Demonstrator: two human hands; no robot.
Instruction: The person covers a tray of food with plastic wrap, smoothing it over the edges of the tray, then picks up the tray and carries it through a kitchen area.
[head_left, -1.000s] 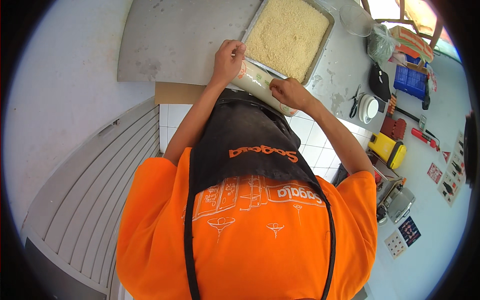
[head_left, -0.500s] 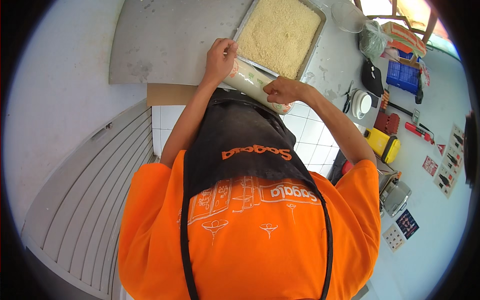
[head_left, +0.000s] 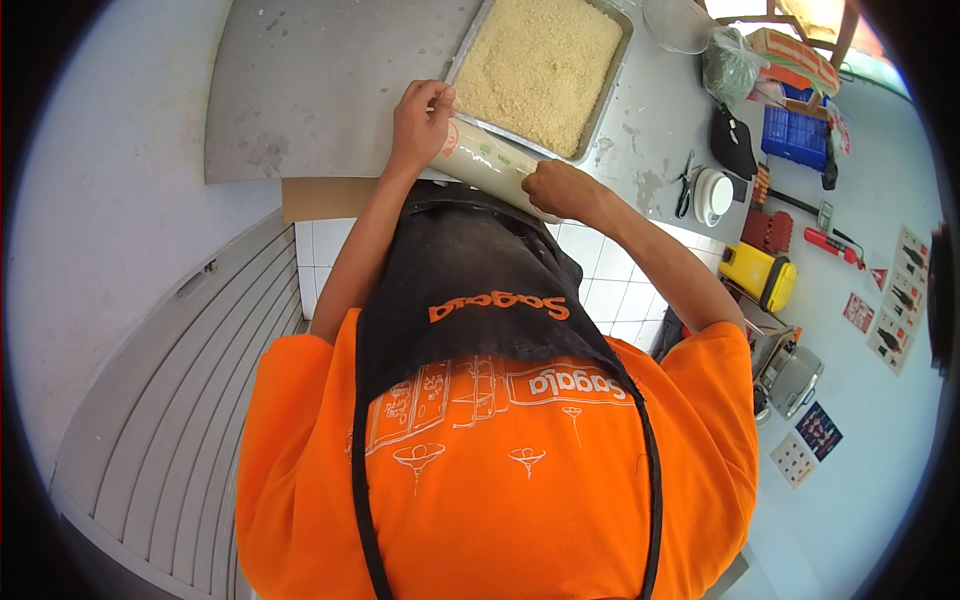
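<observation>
A wide roll of clear plastic film with green and orange print lies slantwise along the front edge of the grey table, against my apron. My left hand is at its left end, thumb and fingers pinched together, apparently on the film's edge. Over the right part of the roll, my right hand is closed with its fingertips on the film. Just beyond the roll stands a metal tray filled with pale yellow crumbs. What each fingertip grips is too small to see clearly.
On the grey table, to the right, are black scissors, a white round-topped device, a black pouch, a plastic bag and a clear bowl. Beyond sit a blue crate and a yellow case.
The whole view has shifted slightly, moving the tray and roll a little left in the picture. My hands keep nearly the same places on the roll, the right slightly closer to the left.
</observation>
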